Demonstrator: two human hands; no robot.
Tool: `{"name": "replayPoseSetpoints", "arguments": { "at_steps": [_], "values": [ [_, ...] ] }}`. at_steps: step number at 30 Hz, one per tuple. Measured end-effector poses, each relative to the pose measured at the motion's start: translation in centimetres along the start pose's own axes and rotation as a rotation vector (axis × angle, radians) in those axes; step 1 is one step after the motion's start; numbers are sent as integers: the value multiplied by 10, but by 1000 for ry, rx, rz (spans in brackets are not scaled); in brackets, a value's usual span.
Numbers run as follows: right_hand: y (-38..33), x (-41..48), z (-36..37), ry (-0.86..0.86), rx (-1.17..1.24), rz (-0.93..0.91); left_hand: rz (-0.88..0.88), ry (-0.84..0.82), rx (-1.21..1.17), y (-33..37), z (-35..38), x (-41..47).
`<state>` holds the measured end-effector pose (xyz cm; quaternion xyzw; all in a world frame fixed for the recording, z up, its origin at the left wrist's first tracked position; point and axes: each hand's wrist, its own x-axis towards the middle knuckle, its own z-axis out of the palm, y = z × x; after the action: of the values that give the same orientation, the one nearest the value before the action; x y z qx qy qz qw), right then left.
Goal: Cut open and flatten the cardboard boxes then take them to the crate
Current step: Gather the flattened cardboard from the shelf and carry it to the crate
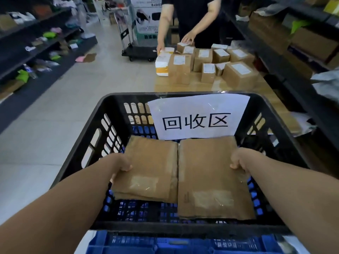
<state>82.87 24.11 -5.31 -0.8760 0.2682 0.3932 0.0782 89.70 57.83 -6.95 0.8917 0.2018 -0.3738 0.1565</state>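
Fingers of left hand [121, 163] and right hand [238, 159] hidden under cardboard [207, 171], parcel labels [241, 68] unreadable

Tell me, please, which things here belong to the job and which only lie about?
Job: flattened cardboard, black crate, left hand, right hand, both holding the cardboard.
Lying about: platform trolley, shelf goods, pink item on the floor, labelled parcels (another person's).

Two flattened boxes [150, 167], one black crate [183, 228], one sign [198, 116].
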Motion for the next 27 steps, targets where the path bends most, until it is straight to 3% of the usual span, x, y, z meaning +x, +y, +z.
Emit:
{"name": "replayPoseSetpoints", "arguments": {
  "at_steps": [4, 6, 13, 17, 20, 23, 27],
  "values": [
    [-6, 16, 9, -63, -366, -112, -59, -265, 24, -2, 11, 24],
    [-7, 31, 19, -28, -413, -105, -107, -315, -19, -2, 14, 31],
    [-7, 56, 24, -1, -422, -112, -123, -329, 79, 1, 23, 41],
    [-12, 42, 21, 15, -313, 76, -74, -210, 196, 5, 28, 34],
    [-13, 34, 15, 72, -245, 136, 39, -63, 438, 5, 24, 23],
    [-17, 21, 10, 124, -218, 106, 88, -19, 449, 5, 20, 19],
    [-30, -15, 0, 121, -252, -30, 22, -122, 347, 15, 13, -4]
  ]
}}
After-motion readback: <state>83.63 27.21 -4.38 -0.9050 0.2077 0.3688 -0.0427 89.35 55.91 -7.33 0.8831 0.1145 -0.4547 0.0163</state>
